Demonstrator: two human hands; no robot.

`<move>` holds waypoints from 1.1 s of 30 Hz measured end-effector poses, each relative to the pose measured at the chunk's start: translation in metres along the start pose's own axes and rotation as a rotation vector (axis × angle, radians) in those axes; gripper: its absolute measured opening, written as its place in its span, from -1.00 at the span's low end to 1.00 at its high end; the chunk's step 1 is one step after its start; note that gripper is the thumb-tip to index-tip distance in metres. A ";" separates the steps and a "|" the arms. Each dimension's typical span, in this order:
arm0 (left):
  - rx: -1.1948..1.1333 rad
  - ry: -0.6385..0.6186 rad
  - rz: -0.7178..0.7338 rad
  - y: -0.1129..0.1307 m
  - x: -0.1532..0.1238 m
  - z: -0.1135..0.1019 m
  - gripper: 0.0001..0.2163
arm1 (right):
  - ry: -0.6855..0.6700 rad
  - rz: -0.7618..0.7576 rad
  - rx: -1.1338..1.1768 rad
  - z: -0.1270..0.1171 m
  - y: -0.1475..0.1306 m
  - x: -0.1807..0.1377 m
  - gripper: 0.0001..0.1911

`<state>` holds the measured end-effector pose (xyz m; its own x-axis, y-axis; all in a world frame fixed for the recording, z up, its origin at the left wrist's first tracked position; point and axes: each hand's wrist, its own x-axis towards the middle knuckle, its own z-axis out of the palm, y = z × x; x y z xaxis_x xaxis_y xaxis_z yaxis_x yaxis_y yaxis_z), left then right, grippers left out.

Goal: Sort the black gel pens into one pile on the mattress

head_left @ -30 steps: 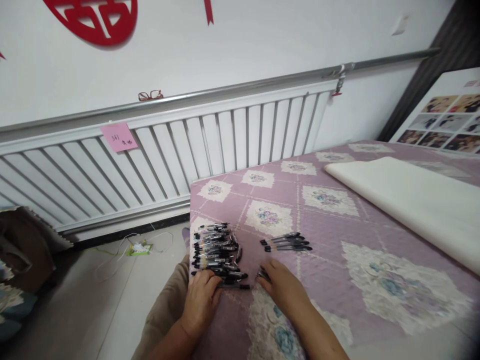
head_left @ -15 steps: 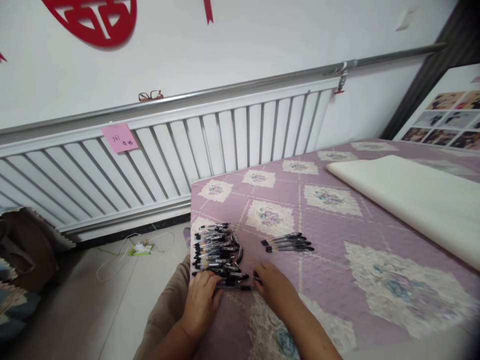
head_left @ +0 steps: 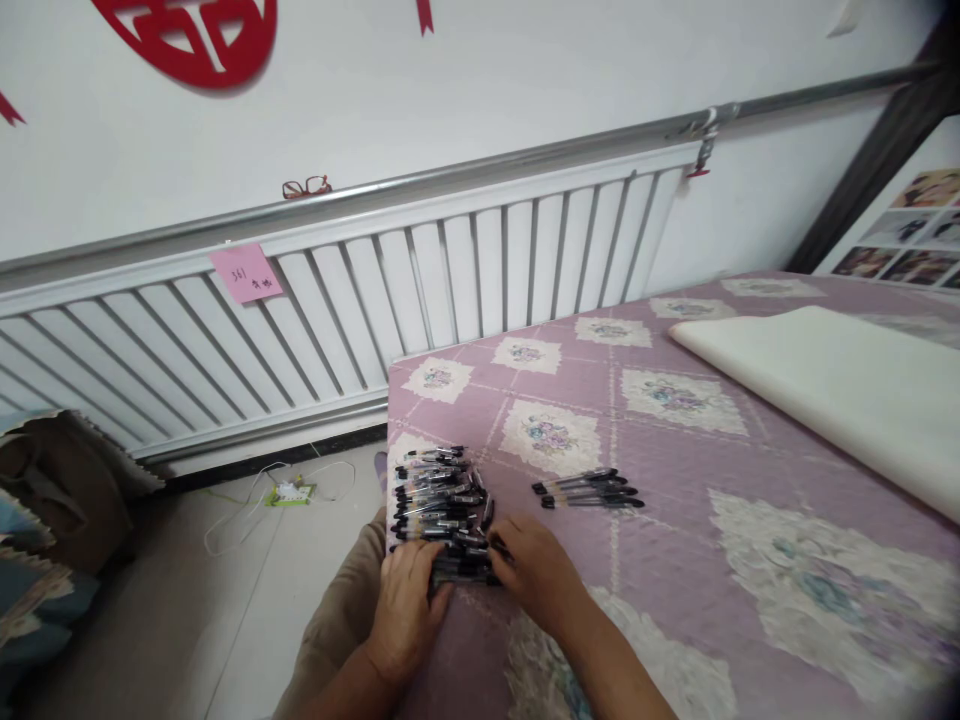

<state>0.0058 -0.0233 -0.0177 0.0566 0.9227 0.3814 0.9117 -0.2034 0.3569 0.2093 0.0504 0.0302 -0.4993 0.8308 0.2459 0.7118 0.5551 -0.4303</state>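
Many black-capped clear pens point(head_left: 439, 495) lie side by side in a pile along the left edge of the bed. My left hand point(head_left: 405, 605) rests at the near end of this pile, its fingers and thumb closed about the lowest pens. From the right, my right hand point(head_left: 538, 578) reaches the capped ends of the same pens. Its fingers are curled in a pinch on a pen, mostly hidden by the fingers. A smaller group of several pens point(head_left: 591, 490) lies apart, to the right of the pile.
A purple quilted cover with floral patches point(head_left: 675, 460) spreads under the pens. A folded cream cloth point(head_left: 832, 365) lies at the right. Behind stands a white radiator point(head_left: 517, 260) with a pink note point(head_left: 246, 273). Glasses point(head_left: 307, 187) sit above the pipe. A power strip point(head_left: 291, 494) lies on the floor.
My right hand has moved left, from just beside the near pens onto their capped ends. My left hand stays at the pile. The view has shifted slightly.
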 end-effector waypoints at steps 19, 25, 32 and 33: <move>-0.024 -0.016 -0.051 -0.002 0.003 0.000 -0.55 | -0.012 0.008 0.021 0.011 -0.006 0.014 -0.88; -0.051 -0.013 -0.063 -0.001 0.002 -0.002 -0.56 | 0.146 0.090 -0.056 -0.006 0.038 0.003 -0.81; -0.072 0.033 0.020 -0.002 -0.002 -0.008 -0.66 | 0.317 0.169 -0.080 -0.024 0.079 -0.017 -0.73; -0.071 0.031 0.042 -0.002 -0.005 -0.009 -0.70 | 0.342 0.203 -0.096 -0.028 0.087 -0.020 -0.72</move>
<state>-0.0004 -0.0301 -0.0126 0.0808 0.9022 0.4237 0.8777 -0.2658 0.3987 0.2953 0.0830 0.0123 -0.1621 0.8804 0.4457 0.8303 0.3658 -0.4205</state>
